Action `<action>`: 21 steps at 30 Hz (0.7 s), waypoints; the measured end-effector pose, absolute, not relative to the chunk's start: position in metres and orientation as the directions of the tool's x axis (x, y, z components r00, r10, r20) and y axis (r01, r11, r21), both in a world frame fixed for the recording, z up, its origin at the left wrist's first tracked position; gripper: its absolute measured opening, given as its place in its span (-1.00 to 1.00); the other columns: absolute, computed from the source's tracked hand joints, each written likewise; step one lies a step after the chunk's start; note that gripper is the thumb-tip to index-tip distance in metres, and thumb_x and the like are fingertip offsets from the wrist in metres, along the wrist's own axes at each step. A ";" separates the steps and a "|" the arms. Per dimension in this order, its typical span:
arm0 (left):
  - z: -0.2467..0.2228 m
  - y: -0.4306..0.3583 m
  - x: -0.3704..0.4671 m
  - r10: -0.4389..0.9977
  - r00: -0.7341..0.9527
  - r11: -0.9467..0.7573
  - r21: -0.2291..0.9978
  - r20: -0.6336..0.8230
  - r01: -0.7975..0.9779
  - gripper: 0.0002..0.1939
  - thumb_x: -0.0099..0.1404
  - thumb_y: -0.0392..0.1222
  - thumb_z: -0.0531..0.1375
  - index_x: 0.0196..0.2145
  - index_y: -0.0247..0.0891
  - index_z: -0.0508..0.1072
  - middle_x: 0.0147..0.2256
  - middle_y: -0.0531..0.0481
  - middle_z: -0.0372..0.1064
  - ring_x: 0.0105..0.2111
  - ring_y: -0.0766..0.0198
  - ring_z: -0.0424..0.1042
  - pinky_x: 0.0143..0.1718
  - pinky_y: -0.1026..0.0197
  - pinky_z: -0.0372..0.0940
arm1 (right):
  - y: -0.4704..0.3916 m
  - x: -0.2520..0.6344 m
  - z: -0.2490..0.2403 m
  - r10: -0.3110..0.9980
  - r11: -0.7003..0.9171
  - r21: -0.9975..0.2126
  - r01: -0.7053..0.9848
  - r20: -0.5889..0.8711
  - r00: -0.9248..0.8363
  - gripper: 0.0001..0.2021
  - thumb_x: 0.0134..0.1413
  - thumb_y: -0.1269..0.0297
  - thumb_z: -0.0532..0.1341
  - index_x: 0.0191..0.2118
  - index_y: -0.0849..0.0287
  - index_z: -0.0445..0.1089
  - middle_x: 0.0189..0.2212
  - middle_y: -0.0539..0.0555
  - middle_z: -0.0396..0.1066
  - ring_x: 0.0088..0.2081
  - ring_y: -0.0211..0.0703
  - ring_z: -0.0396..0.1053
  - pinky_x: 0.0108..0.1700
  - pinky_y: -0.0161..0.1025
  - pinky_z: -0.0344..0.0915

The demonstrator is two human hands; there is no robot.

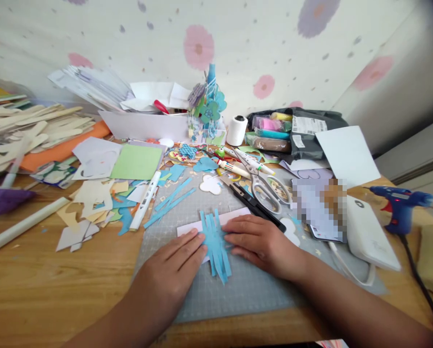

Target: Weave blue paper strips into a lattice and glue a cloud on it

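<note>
In the head view, several blue paper strips (216, 244) lie side by side on a white piece of paper (187, 228), with crossing strips partly hidden under my fingers. From the left, my left hand (176, 263) rests flat, its stretched fingertips touching the strips' left edge. My right hand (260, 241) lies opposite, fingers extended and lightly bent against their right side. Beneath everything is a grey cutting mat (238, 299). Loose blue strips (171, 203) sit on the mat up and to the left. Whether either thumb grips the paper underneath is hidden.
Scissors (261, 186) and a black craft knife (254, 205) lie just beyond my right hand. A white marker (145, 200) and paper scraps (96, 198) are at left. Farther right are a phone (320, 212), a white power bank (372, 232) and a blue glue gun (399, 205).
</note>
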State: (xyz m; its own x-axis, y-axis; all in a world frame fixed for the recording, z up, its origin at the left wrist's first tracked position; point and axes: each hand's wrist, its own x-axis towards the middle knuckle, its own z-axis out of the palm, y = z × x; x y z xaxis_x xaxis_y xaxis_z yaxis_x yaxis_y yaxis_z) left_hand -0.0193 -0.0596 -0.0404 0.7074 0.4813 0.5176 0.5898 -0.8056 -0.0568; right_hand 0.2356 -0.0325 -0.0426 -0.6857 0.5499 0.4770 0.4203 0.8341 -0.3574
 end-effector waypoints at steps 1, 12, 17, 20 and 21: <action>-0.041 -0.060 -0.019 0.484 0.704 -0.803 -0.056 0.520 0.593 -0.64 0.42 -0.38 -0.07 -0.14 -0.34 0.53 -0.08 -0.13 0.53 -0.04 0.09 0.49 -0.11 0.08 0.48 | -0.033 0.237 -0.043 0.540 0.841 -0.339 0.422 0.471 -0.698 -0.81 0.20 0.28 0.23 -0.14 0.28 0.48 -0.09 0.21 0.52 -0.06 -0.05 0.45 0.04 -0.07 0.38; -0.042 -0.055 -0.020 0.524 0.659 -0.795 0.034 0.539 0.605 -0.73 0.37 -0.37 0.03 -0.14 -0.34 0.53 -0.07 -0.19 0.52 -0.02 0.05 0.47 -0.07 0.01 0.47 | -0.030 0.231 -0.039 0.536 0.842 -0.250 0.478 0.479 -0.695 -0.85 0.25 0.36 0.17 -0.17 0.22 0.49 -0.11 0.18 0.53 -0.05 -0.07 0.45 0.01 -0.08 0.39; -0.041 -0.057 -0.021 0.523 0.668 -0.806 0.053 0.529 0.590 -0.72 0.38 -0.35 0.03 -0.23 -0.30 0.55 -0.06 -0.21 0.51 0.01 0.03 0.45 -0.04 0.03 0.44 | -0.030 0.230 -0.039 0.541 0.839 -0.242 0.488 0.473 -0.696 -0.80 0.29 0.37 0.11 -0.19 0.23 0.49 -0.10 0.19 0.52 -0.05 -0.03 0.43 -0.02 -0.04 0.41; -0.040 -0.057 -0.022 0.516 0.670 -0.809 0.049 0.534 0.585 -0.70 0.40 -0.35 0.01 -0.22 -0.31 0.55 -0.06 -0.20 0.51 0.02 0.05 0.44 -0.03 0.05 0.43 | -0.030 0.229 -0.039 0.549 0.833 -0.238 0.499 0.468 -0.693 -0.78 0.30 0.37 0.08 -0.20 0.22 0.50 -0.13 0.21 0.52 -0.05 -0.03 0.42 -0.03 -0.05 0.41; -0.039 -0.056 -0.022 0.516 0.672 -0.809 0.046 0.532 0.585 -0.70 0.40 -0.35 0.00 -0.21 -0.31 0.55 -0.06 -0.19 0.51 0.02 0.06 0.44 -0.03 0.06 0.44 | -0.031 0.228 -0.038 0.551 0.832 -0.235 0.503 0.467 -0.692 -0.78 0.30 0.37 0.09 -0.20 0.23 0.50 -0.13 0.21 0.52 -0.06 -0.03 0.42 -0.03 -0.05 0.41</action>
State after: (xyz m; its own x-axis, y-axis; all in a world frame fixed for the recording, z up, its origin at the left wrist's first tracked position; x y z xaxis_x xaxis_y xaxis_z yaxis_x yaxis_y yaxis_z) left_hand -0.0221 -0.0564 -0.0394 0.6718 0.5159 0.5315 0.5853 -0.8095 0.0458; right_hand 0.2283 -0.0306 -0.0383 -0.6921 0.5507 0.4666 0.5032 0.8316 -0.2350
